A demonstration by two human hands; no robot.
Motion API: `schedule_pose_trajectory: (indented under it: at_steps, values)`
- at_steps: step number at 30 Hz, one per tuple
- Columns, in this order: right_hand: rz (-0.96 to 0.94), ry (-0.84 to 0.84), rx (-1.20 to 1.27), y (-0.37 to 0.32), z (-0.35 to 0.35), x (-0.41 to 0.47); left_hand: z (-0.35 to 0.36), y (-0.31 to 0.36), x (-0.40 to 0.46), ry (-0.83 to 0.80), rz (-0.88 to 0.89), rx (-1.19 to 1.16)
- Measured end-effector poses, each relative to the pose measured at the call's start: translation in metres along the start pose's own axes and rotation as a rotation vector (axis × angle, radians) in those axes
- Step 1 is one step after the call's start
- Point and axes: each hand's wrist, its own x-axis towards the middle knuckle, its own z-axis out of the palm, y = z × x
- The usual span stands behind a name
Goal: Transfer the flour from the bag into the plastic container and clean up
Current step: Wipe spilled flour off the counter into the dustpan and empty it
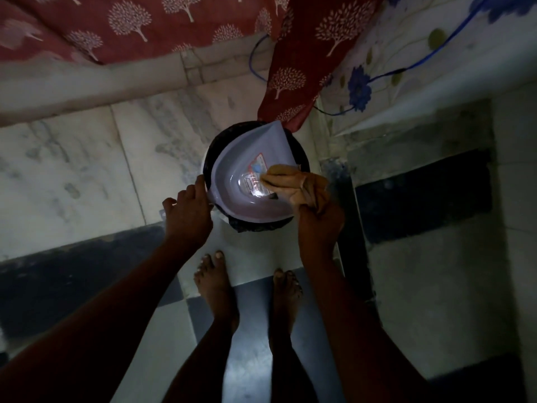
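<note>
I look straight down in dim light. A pale lilac plastic dustpan (255, 152) with a red-edged sticker is held tilted over a round bin lined with a black bag (302, 158). My left hand (186, 213) grips the dustpan's left rim. My right hand (319, 225) holds a bunched tan cloth (296, 184) that rests on the dustpan's inner surface beside the sticker. No flour bag or plastic container is in view.
My bare feet (215, 283) stand on a tiled floor just below the bin. A red curtain with white tree print (290, 80) hangs behind the bin. A blue cable (406, 69) runs across a flowered wall at right. A step edge (87, 91) lies at left.
</note>
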Motion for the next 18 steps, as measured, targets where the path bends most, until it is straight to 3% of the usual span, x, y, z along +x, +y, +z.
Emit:
schedule_pose_trajectory:
  at_steps: [6, 11, 14, 18]
  values:
    - [-0.031, -0.014, 0.031, -0.036, -0.027, -0.016, -0.039, 0.014, -0.026, 0.121, -0.001, -0.236]
    - [-0.035, -0.093, 0.105, -0.094, -0.077, -0.036, -0.133, 0.053, -0.077, 0.245, 0.076, -0.711]
    - [-0.114, -0.274, 0.174, -0.143, -0.118, -0.055, -0.213, 0.089, -0.119, 0.073, -0.01, -1.104]
    - [-0.289, -0.217, 0.195, -0.23, -0.189, -0.087, -0.321, 0.127, -0.177, -0.145, -0.183, -1.518]
